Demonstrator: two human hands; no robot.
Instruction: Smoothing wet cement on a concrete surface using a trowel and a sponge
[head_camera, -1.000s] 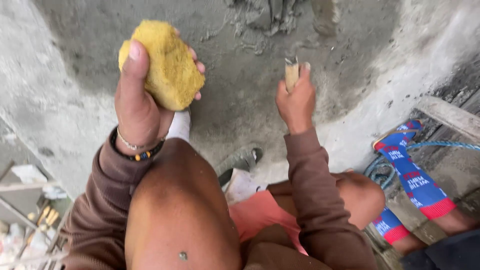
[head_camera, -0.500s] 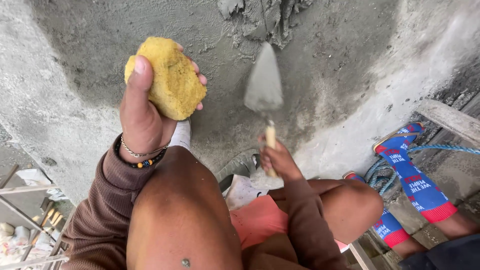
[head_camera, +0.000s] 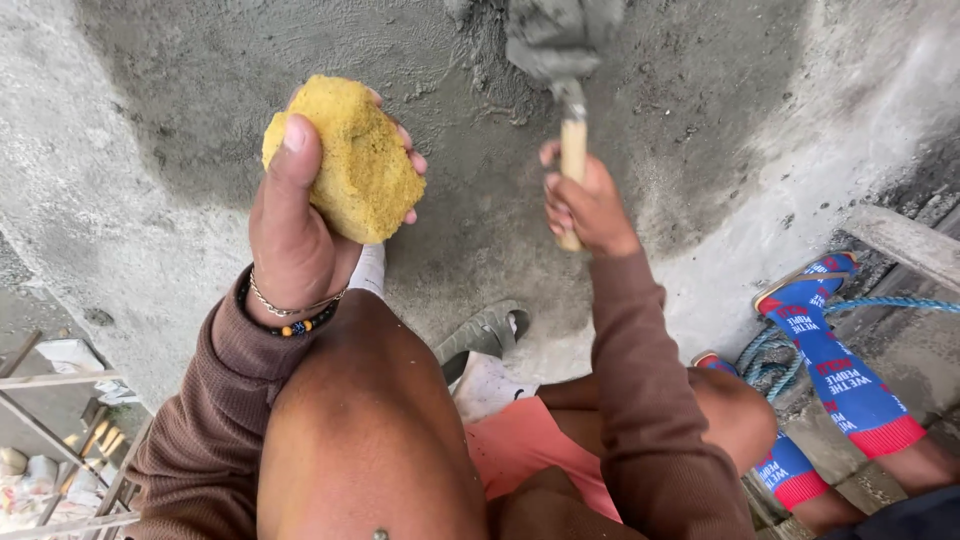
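Trowel (head_camera: 563, 50) and yellow sponge (head_camera: 348, 160) are what we have in hand, and the head camera is our only view. Looking down, our right hand (head_camera: 585, 200) is wrapped tight around the trowel's wooden handle (head_camera: 573, 160), with the blade up at the top edge of the frame, loaded with wet grey mortar and pressed against the wall (head_camera: 700, 130). Our left hand (head_camera: 300, 230) is clamped around the sponge, holding it just off the surface to the left of the trowel.

On progress: a broad dark, damp patch of plaster already covers the middle of the wall, while the paler, drier band around it looks uncoated or set; we cannot tell which. The rough ridges by the blade suggest that spot is yet to be smoothed, and the sponge looks dry and clean, so we judge the sponging barely begun.

Another person's legs in blue socks (head_camera: 835, 370) stand to the right, beside a blue rope (head_camera: 780, 350).
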